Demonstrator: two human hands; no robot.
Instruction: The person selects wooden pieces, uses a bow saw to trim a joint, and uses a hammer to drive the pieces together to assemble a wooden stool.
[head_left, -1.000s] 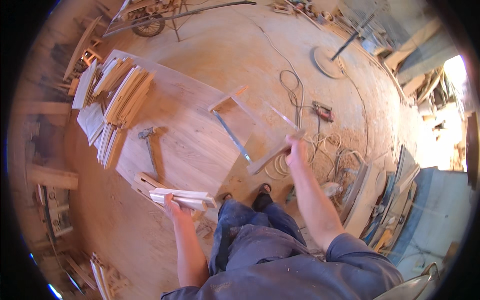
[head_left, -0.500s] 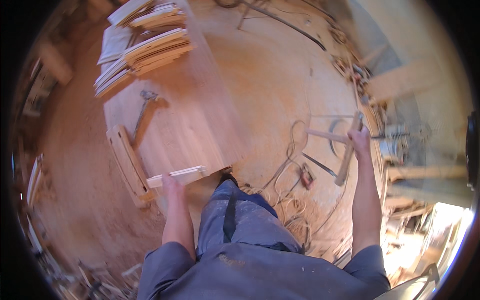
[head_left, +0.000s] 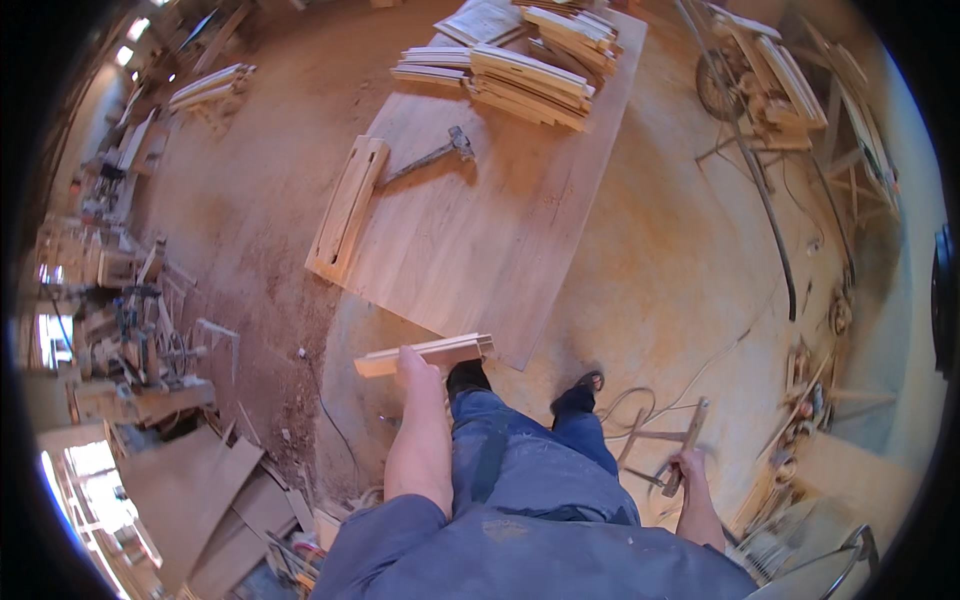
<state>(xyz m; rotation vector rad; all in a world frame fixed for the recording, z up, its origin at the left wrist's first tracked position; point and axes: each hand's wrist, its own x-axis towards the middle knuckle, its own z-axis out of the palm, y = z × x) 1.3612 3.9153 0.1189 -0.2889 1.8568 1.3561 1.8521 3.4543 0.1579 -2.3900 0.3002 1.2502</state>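
My left hand [head_left: 414, 370] is closed around a short wooden board [head_left: 440, 350] with a grooved edge, held near the close corner of the tabletop. Down at my right side, my right hand [head_left: 687, 463] grips one end bar of a wooden frame saw [head_left: 691, 428]; part of the saw is hard to make out against the floor. On the large wooden panel [head_left: 470, 230] ahead of me lies a hammer [head_left: 458, 145] with a long handle. Beside it, along the left edge, rests a thick wooden piece [head_left: 345, 210] with long slots.
Stacked wooden slats [head_left: 530, 85] sit at the panel's far end. A long dark pipe [head_left: 755, 180] and a wheel [head_left: 718, 85] are at the far right. Cable [head_left: 640, 400] lies by my feet. Sheet offcuts [head_left: 215, 500] and machinery [head_left: 140, 330] fill the left side.
My view has swung left, so the panel appears farther right. My right hand has lowered the frame saw toward my side. The board stays in my left hand.
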